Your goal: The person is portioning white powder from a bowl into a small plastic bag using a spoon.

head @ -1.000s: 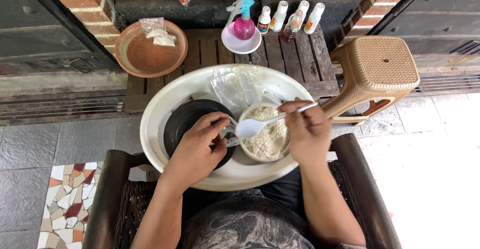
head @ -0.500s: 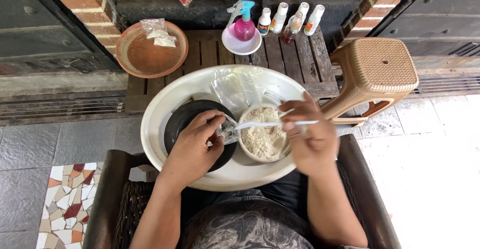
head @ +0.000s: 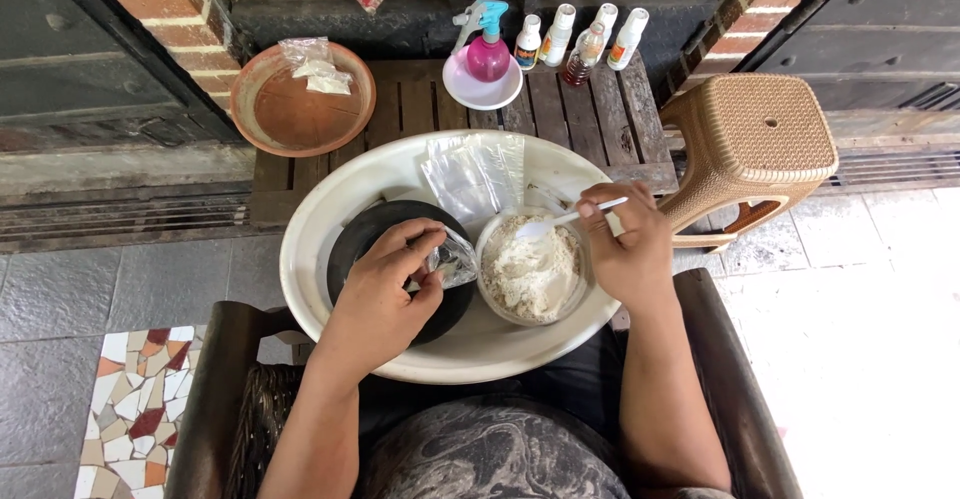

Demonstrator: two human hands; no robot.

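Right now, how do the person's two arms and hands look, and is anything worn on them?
Both forearms are bare; no sleeves reach them in view. The left hand and right hand wear no gloves, and no rings, watch or bracelets show. Nails look short and unpainted.

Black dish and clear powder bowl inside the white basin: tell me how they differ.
The black dish is dark and opaque; the clear bowl is see-through. The black dish lies under the left hand, which pinches a small plastic bag over it; the clear bowl is full of pale powder, with the right hand dipping a white spoon in. Both are round and sit in the white basin.
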